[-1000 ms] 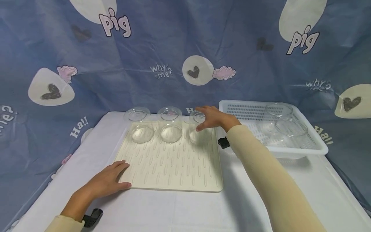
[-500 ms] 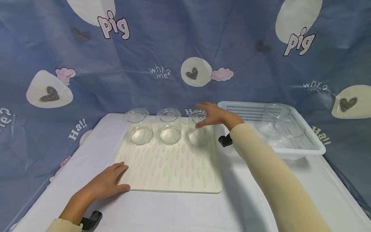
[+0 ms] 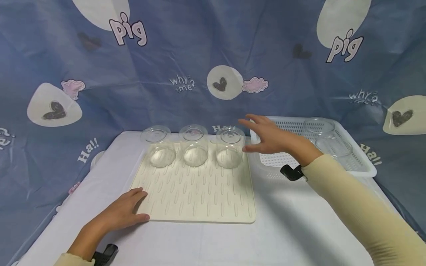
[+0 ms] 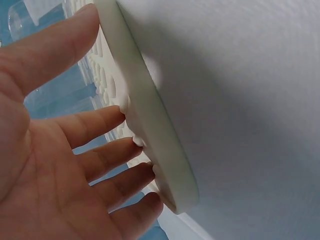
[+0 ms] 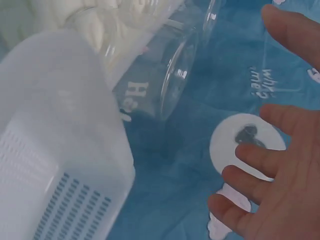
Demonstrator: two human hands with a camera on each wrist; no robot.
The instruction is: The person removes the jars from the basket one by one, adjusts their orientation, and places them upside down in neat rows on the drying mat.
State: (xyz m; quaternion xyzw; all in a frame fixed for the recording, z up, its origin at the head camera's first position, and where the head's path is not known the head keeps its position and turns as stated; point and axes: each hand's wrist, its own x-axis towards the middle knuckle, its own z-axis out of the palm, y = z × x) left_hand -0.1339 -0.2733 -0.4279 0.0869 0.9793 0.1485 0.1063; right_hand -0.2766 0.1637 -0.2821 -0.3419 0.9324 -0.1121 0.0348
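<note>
Three clear glasses, the left one (image 3: 162, 157), the middle one (image 3: 195, 155) and the right one (image 3: 229, 157), stand in a row along the far edge of a cream ridged drying mat (image 3: 199, 195). My right hand (image 3: 273, 138) hovers just right of the right glass, fingers spread and nothing held; in the right wrist view that glass (image 5: 160, 75) is apart from the fingers. At the mat's near left corner my left hand (image 3: 121, 210) rests with extended fingers; in the left wrist view its fingertips (image 4: 115, 116) touch the mat's edge (image 4: 155, 115).
A white perforated basket (image 3: 361, 173) stands right of the mat, partly behind my right hand. Two more clear glasses, one farther back (image 3: 318, 125) and one nearer (image 3: 334, 146), are in it. A white cloth (image 3: 173, 244) covers the table, and a blue printed curtain (image 3: 186, 44) hangs behind.
My right hand has let go of the right glass and moved right, toward the basket. The glass stays on the mat. My left hand keeps its place.
</note>
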